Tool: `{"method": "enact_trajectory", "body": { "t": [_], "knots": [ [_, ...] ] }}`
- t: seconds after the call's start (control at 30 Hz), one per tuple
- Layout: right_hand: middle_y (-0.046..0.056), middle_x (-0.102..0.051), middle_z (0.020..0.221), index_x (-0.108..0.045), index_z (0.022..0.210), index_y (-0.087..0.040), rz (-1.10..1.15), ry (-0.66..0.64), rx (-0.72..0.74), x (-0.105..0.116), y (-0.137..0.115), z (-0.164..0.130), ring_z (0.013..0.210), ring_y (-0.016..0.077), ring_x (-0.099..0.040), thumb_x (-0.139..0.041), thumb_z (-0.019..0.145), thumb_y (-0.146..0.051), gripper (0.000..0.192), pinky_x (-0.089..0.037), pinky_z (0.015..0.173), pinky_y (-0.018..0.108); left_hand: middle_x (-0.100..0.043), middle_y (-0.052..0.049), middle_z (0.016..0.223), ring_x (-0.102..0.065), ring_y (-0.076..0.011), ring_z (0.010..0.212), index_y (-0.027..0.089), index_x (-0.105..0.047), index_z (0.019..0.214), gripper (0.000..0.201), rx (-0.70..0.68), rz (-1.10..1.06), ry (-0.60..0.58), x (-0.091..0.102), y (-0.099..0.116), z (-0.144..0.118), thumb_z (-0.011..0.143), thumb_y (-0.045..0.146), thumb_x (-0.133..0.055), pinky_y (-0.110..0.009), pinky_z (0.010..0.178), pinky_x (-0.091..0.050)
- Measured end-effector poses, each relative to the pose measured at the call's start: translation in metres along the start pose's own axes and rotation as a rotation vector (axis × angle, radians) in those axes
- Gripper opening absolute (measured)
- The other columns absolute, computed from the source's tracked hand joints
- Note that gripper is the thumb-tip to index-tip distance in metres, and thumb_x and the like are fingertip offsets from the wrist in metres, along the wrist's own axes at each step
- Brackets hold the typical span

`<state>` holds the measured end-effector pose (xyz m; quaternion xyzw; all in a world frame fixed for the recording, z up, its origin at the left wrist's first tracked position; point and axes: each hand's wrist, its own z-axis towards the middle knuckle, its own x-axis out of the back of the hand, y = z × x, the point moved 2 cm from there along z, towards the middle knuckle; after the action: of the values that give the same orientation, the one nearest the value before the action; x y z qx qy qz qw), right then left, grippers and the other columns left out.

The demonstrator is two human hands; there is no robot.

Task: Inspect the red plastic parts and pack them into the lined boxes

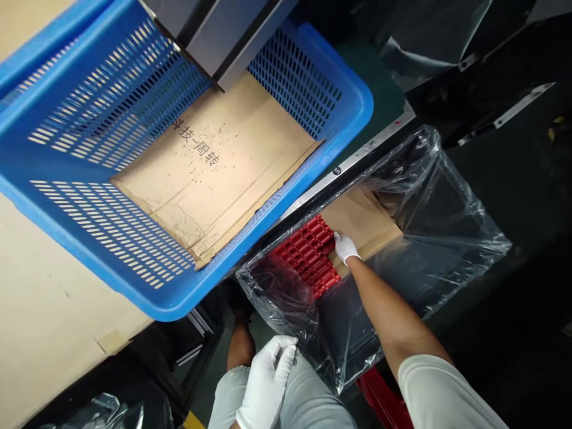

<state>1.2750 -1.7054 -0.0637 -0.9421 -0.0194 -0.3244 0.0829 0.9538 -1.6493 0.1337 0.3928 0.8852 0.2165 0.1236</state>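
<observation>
My right hand (346,247), in a white glove, reaches into a box lined with clear plastic (447,262). Its fingers are closed at the edge of the red cylindrical parts (308,250) and grip the end of one; the glove hides part of the grip. These red parts lie side by side in tight rows over a brown cardboard sheet (361,217). Above my lap is my left hand (268,378), also gloved in white, thumb and forefinger pinched together with nothing visible between them.
A blue slotted basket (353,113) stands at the upper left with a printed cardboard sheet (232,143) on its floor. Grey panels (223,36) jut into its far side. A metal rail (384,134) runs between basket and lined box. Something red (384,396) shows below the box.
</observation>
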Motion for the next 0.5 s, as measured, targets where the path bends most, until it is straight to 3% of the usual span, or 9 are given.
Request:
{"method": "enact_trajectory", "body": {
  "t": [0.2,0.37,0.5],
  "knots": [
    [0.008,-0.064,0.116,-0.063,0.111,-0.017,-0.021,-0.048,0.009,0.002,0.002,0.005,0.101,0.0198,-0.063,-0.054,0.095,-0.037,0.027,-0.052,0.090,0.042,-0.066,-0.006,0.081,-0.059,-0.0182,0.076,0.017,-0.067,0.087,0.036,0.003,-0.001,-0.019,-0.001,0.000,0.003,0.085,0.051,-0.056,-0.028,0.074,-0.050],
    [0.006,-0.066,0.107,-0.061,0.113,-0.016,0.007,-0.091,-0.002,-0.003,0.009,0.002,0.088,0.0166,-0.065,-0.054,0.095,-0.036,0.027,-0.056,0.078,0.036,-0.062,-0.004,0.078,-0.056,-0.0173,0.075,0.017,-0.065,0.086,0.036,-0.002,-0.021,-0.034,-0.003,-0.007,0.006,0.087,0.052,-0.054,-0.027,0.074,-0.048],
    [0.006,-0.066,0.104,-0.059,0.114,-0.015,0.007,-0.058,0.001,0.000,0.013,0.001,0.083,0.0156,-0.065,-0.054,0.095,-0.036,0.028,-0.057,0.074,0.034,-0.059,-0.003,0.076,-0.053,-0.0170,0.074,0.017,-0.065,0.086,0.039,0.006,-0.044,-0.040,-0.004,-0.011,0.008,0.086,0.054,-0.053,-0.027,0.071,-0.047]
  ]
}}
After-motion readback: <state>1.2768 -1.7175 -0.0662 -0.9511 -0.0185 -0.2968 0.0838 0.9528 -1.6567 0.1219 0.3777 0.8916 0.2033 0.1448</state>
